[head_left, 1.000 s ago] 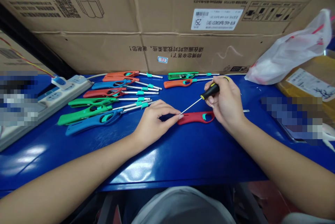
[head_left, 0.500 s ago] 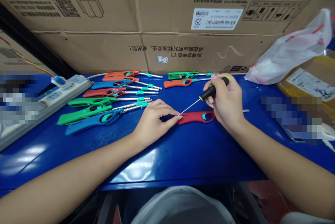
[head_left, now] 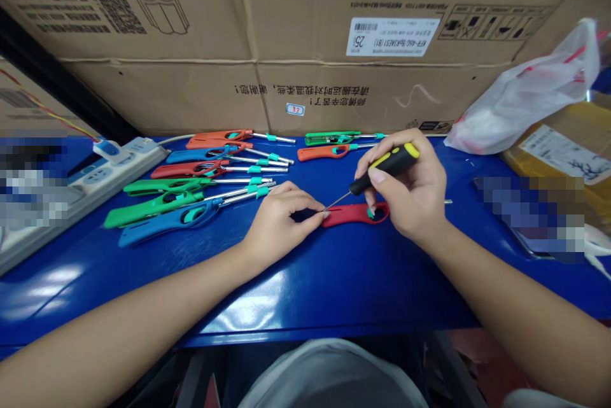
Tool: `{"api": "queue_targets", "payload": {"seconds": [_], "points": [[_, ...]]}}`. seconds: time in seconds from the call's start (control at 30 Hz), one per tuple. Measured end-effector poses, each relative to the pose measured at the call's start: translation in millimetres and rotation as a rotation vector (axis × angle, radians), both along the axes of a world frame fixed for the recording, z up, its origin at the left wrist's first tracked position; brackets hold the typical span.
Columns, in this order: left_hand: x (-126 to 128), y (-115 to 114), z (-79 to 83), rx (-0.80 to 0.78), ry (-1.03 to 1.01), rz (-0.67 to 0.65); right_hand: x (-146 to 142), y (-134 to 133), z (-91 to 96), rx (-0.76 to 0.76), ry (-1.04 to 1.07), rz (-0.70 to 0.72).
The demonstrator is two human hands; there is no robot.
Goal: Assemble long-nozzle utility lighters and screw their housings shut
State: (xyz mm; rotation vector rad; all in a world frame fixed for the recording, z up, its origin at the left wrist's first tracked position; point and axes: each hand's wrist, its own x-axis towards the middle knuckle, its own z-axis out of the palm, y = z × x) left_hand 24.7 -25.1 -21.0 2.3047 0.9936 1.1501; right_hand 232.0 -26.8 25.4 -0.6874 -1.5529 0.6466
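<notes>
A red long-necked lighter (head_left: 353, 214) lies on the blue table, its handle end toward the left. My left hand (head_left: 279, 223) pinches that end between thumb and fingertips. In my right hand (head_left: 417, 195) is a black and yellow screwdriver (head_left: 394, 161), gripped by the handle and slanting down to the left. Its thin shaft reaches the lighter's left end at my left fingertips, where the exact contact point is too small to make out. My right hand hides much of the lighter's metal neck; only the tip shows beyond it.
Several lighters in different colours, among them a blue one (head_left: 167, 223), lie at the left. Behind the red lighter are an orange lighter (head_left: 322, 153) and a green lighter (head_left: 329, 138). A power strip (head_left: 98, 175), cardboard box (head_left: 305, 32) and plastic bag (head_left: 520, 102) border the table (head_left: 344, 287).
My right hand has shifted its grip on the screwdriver; the handle now sits lower and further left, nearer the red lighter. The left hand holds its place.
</notes>
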Motion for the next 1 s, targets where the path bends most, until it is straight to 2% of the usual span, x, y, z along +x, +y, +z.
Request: {"api": "queue_targets", "payload": {"seconds": [0.1, 0.33, 0.5, 1.0], "points": [[1, 0, 0.4, -0.039, 0.007, -0.004, 5, 1, 0.1, 0.003, -0.055, 0.012], [1, 2, -6.2, -0.108, 0.143, -0.061, 8, 0, 6.8, -0.012, -0.107, -0.09], [1, 2, -9.1, -0.12, 0.162, -0.073, 7, -1, 7.0, -0.041, -0.109, -0.081], [2, 3, -9.6, -0.131, 0.163, -0.095, 4, -1, 0.4, -0.003, -0.138, -0.045]]}}
